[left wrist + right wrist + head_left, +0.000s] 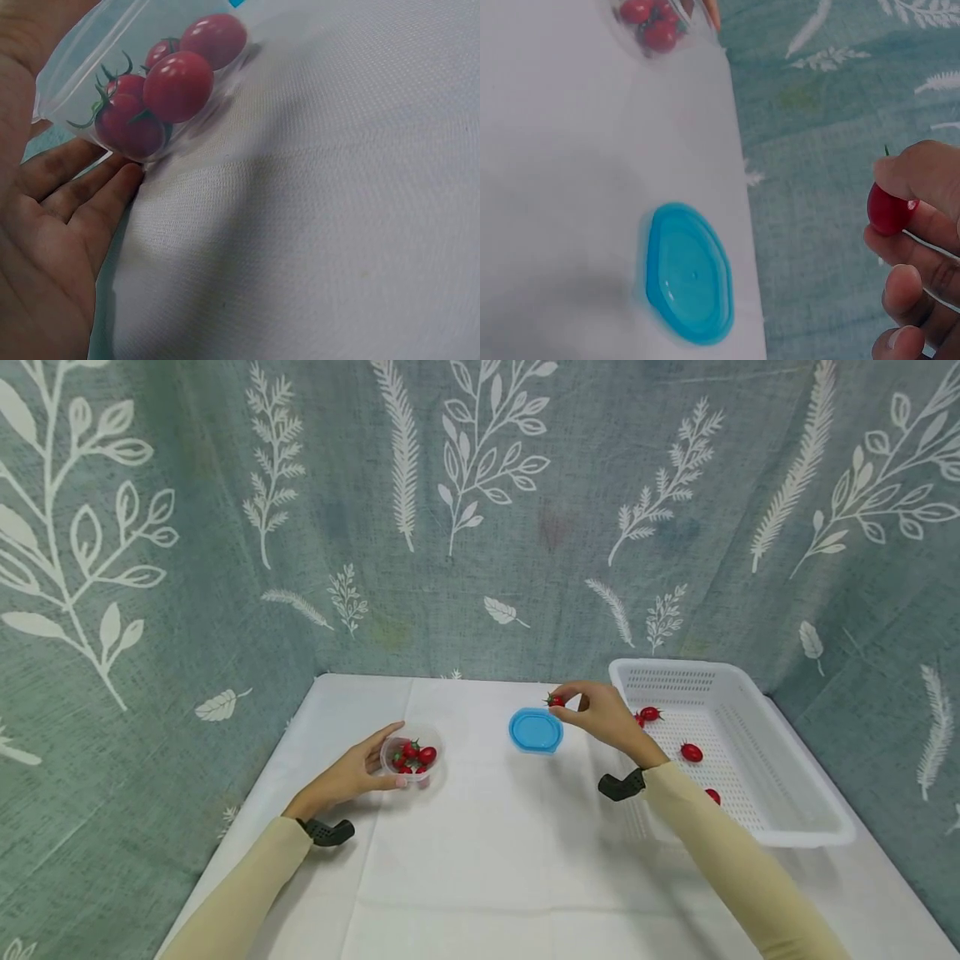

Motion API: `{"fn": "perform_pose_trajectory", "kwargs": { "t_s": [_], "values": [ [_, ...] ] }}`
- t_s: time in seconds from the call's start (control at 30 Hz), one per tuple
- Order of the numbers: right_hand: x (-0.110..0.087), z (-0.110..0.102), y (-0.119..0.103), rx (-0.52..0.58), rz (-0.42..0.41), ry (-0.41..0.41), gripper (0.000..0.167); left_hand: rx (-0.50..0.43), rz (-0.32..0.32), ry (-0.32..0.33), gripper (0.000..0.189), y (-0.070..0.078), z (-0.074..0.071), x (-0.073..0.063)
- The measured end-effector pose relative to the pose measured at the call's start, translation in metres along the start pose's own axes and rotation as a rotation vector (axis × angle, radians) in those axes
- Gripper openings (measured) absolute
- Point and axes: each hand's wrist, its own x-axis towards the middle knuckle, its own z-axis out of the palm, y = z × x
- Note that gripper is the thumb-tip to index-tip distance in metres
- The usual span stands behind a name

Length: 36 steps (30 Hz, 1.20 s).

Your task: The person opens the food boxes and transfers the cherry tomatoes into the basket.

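My left hand (358,770) holds a small clear plastic tub (392,745) from its left side, thumb in front and fingers behind. Several red cherry tomatoes (178,86) with green stems lie inside the tub, as the left wrist view shows close up. Between thumb and fingertips, my right hand (602,717) pinches a single cherry tomato (891,210) in the air. Just below that hand, a blue lid (536,730) lies flat on the table, apart from the tub.
At the right stands a white perforated basket (780,752) with a few loose tomatoes (692,752) in it; the right forearm passes over its near left side. A white cloth covers the table (465,868). Patterned green fabric (480,527) hangs behind and at both sides.
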Motion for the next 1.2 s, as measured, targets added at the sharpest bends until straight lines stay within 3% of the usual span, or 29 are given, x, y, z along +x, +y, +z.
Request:
{"fn": "perform_pose_trajectory", "kwargs": {
  "t_s": [0.43, 0.63, 0.8, 1.03, 1.2],
  "values": [
    [-0.023, -0.039, 0.025, -0.025, 0.102, 0.057, 0.026, -0.002, -0.026, -0.004, 0.104, 0.004, 0.000, -0.001],
    [-0.035, -0.056, 0.039, -0.004, 0.196, 0.069, 0.038, -0.005, -0.037, -0.005, 0.104, 0.005, -0.002, -0.001],
    [-0.045, -0.069, 0.053, -0.040, 0.248, 0.077, 0.050, -0.004, -0.008, -0.007, 0.105, 0.006, -0.002, 0.000],
    [-0.060, -0.082, 0.071, -0.083, 0.319, 0.099, 0.048, 0.005, -0.015, -0.008, 0.106, 0.004, -0.003, -0.001],
    [-0.066, -0.089, 0.082, -0.087, 0.375, 0.069, 0.049, -0.010, -0.011, -0.011, 0.106, 0.001, -0.003, -0.001]
  ]
}}
